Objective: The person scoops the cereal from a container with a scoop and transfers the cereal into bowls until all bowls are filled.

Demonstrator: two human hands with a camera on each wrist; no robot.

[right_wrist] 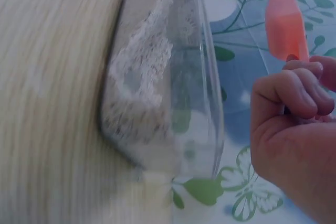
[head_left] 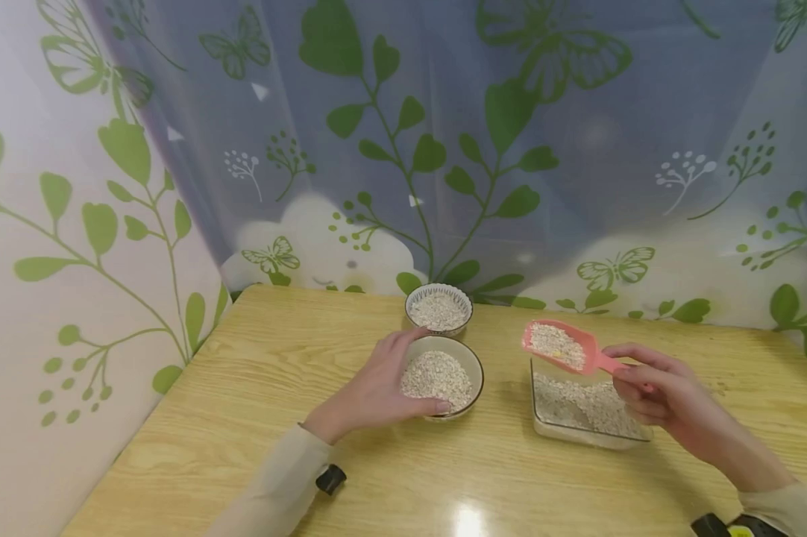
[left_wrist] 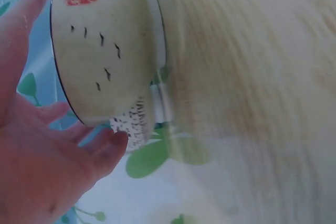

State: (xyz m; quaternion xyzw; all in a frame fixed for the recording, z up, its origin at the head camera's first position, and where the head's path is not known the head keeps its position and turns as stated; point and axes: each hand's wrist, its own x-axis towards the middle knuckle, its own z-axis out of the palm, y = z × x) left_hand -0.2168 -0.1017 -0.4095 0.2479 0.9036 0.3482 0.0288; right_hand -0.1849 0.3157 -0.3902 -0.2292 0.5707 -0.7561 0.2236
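My left hand [head_left: 393, 380] holds a cream bowl [left_wrist: 105, 51] by its side, thumb at the near rim and fingers toward the far side. Rolled oats [head_left: 437, 379] lie inside this bowl. With my right hand [head_left: 672, 395] I grip the handle of a pink scoop [head_left: 594, 356], which carries a heap of oats. The scoop is above the back of a clear rectangular container [right_wrist: 197, 77] that holds more oats. In the right wrist view the scoop [right_wrist: 286, 27] shows from below, its load hidden, and the fingers are curled round its handle.
Behind the cream bowl stands a smaller patterned bowl [head_left: 467, 313], also with oats in it. All rest on a wood-grain table [head_left: 296, 335]. A curtain [head_left: 444, 149] with leaves and butterflies hangs along the back and left edges.
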